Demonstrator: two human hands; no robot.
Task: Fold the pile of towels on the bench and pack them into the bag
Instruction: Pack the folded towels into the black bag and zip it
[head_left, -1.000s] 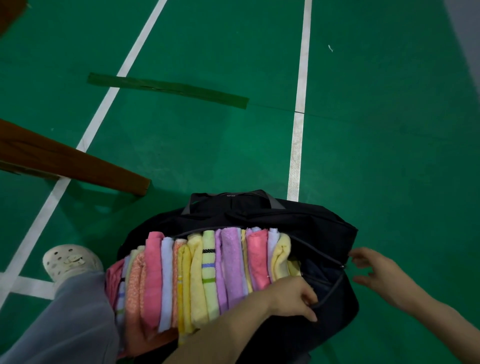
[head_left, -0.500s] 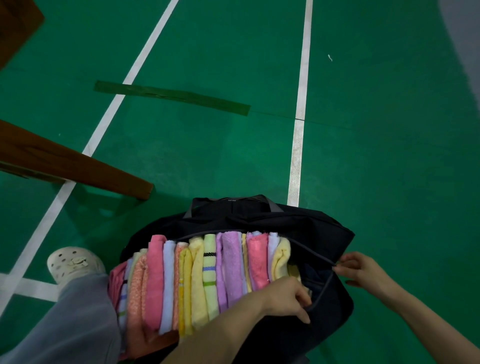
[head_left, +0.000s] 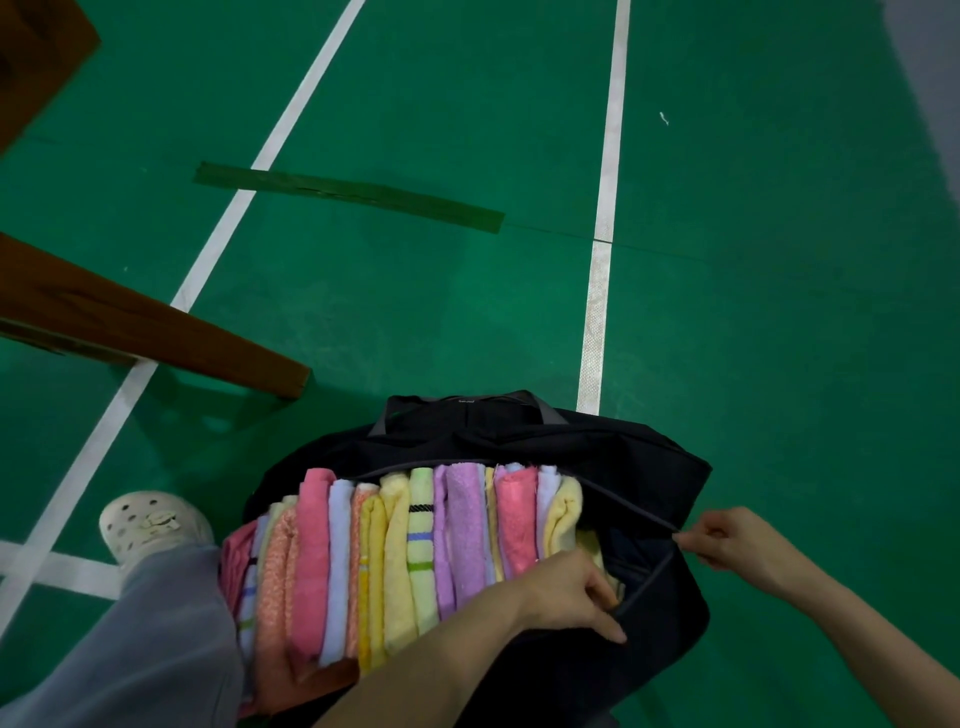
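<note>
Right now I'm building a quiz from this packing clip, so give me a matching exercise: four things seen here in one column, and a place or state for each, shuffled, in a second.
Things
1. folded towels
2. right hand
3. left hand
4. white clog

Places or states
A. pinching the zipper at the end of the black bag
B. on the green floor, left of the bag
C. standing on edge in a row inside the bag
D. resting on the bag's near rim beside the towels

Pairs: 1-C, 2-A, 3-D, 4-B

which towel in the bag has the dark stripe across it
The pale green towel mid-row, between a yellow towel and a purple towel. It alone carries a black band near its top.
</note>
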